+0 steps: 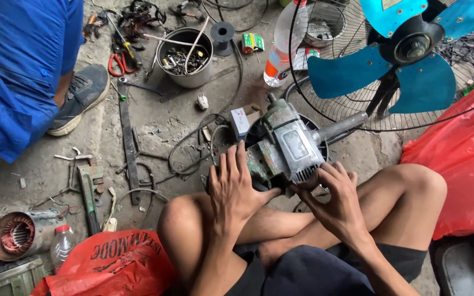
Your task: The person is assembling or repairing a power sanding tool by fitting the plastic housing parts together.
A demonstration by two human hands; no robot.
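Gripping a grimy old electric motor (283,148) over crossed legs, near the floor's middle.
Looking heavy, rigid, greasy; left hand (234,189) fingers spread on housing, right hand (333,197) fingers pinching vented end.

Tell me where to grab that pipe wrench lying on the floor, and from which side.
Probably take the pipe wrench by its long straight handle, coming down from above. It lies flat on the concrete, jaws pointing away from the person, and the handle's near end disappears behind the red bag, so grip mid-handle.
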